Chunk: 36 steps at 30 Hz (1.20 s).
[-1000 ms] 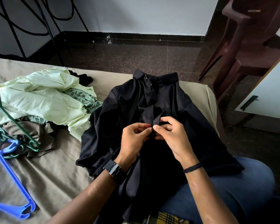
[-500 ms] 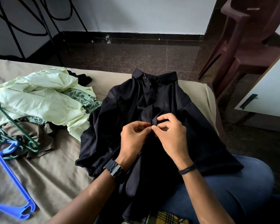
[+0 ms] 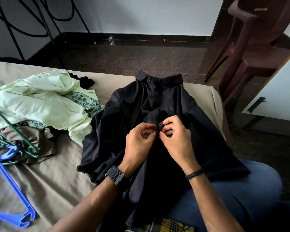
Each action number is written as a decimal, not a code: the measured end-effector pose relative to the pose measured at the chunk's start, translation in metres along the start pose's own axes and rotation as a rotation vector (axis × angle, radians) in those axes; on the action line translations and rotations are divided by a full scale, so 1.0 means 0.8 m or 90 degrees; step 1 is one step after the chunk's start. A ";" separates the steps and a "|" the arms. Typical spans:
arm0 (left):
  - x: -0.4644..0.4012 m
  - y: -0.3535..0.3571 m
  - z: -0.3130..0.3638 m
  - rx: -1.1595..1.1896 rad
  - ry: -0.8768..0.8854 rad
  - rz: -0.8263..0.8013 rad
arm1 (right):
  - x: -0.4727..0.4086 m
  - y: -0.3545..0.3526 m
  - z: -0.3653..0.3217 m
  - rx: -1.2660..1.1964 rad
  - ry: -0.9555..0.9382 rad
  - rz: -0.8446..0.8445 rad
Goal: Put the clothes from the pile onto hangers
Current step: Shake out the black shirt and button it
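Black shirt (image 3: 174, 114) spread front-up at centre frame, collar toward the far edge of the bed (image 3: 54, 178), lower part draped over the lap in blue jeans (image 3: 238, 198). Top buttons near the collar fastened. Left hand (image 3: 139, 144) and right hand (image 3: 177, 139) together at mid-placket, just below centre; fingers (image 3: 167, 122) of both curled, tips pinching the two front edges of the shirt, nearly touching each other. Whether a button sits between them cannot be told, dark on dark. Watch (image 3: 115, 175) on left wrist, thin black band (image 3: 194, 174) on right. Pile of clothes (image 3: 40, 104) at left of frame: pale green cloth on top, leaf-print piece and brown cloth beneath, touching the shirt's sleeve. Green hangers (image 3: 12, 129) at far left edge over the pile's near side; blue hanger (image 3: 10, 186) lower left on the sheet. Dark red plastic chair (image 3: 251, 52) upper right on the floor.
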State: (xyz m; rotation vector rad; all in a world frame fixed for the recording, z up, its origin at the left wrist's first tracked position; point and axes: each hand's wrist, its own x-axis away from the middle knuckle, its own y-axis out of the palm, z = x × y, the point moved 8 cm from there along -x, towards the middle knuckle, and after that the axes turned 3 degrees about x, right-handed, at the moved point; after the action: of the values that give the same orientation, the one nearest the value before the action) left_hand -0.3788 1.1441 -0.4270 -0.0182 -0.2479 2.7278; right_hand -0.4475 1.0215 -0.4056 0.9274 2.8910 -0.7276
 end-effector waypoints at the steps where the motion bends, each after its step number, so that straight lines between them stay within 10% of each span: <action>1: 0.001 0.001 0.001 -0.002 0.003 -0.004 | 0.000 0.000 0.001 -0.002 0.001 -0.004; 19: -0.013 -0.006 -0.002 0.017 -0.002 -0.005 | -0.003 -0.003 0.002 -0.059 -0.018 -0.008; 29: -0.009 0.019 -0.012 0.360 -0.119 -0.072 | -0.008 -0.001 0.024 -0.234 0.114 -0.005; 36: -0.005 0.005 0.002 0.048 0.050 -0.043 | -0.002 0.003 0.041 -0.263 0.188 0.035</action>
State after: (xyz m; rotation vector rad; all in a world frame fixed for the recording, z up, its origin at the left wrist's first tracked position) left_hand -0.3764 1.1389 -0.4262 -0.0948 -0.1204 2.6605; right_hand -0.4485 1.0079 -0.4355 1.1256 3.0584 0.0237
